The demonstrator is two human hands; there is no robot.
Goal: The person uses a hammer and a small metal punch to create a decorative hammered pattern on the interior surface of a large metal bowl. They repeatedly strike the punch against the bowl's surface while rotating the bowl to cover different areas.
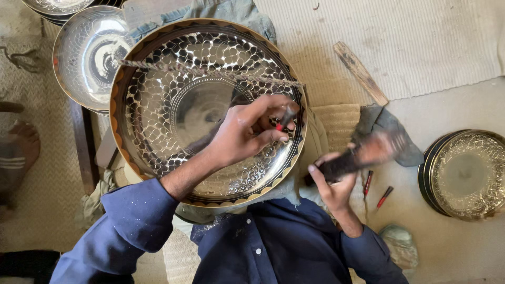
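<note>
A large engraved metal bowl [158, 105] with a gold and dark rim rests tilted on my lap. My left hand [247, 131] reaches across its inside and pinches a small chisel with a red band [284, 120] against the right inner wall. My right hand [334, 184] sits just outside the rim, gripping the dark handle of a hammer [368, 152], which is blurred with motion. A twisted cord [210, 72] stretches across the bowl's upper part.
A smaller engraved bowl [89, 52] lies behind at the upper left, another stack [463, 173] at the right. A wooden stick [360, 72] lies on the woven mat. Two red-tipped tools [376, 190] lie on the floor. A bare foot [21, 144] shows at the left.
</note>
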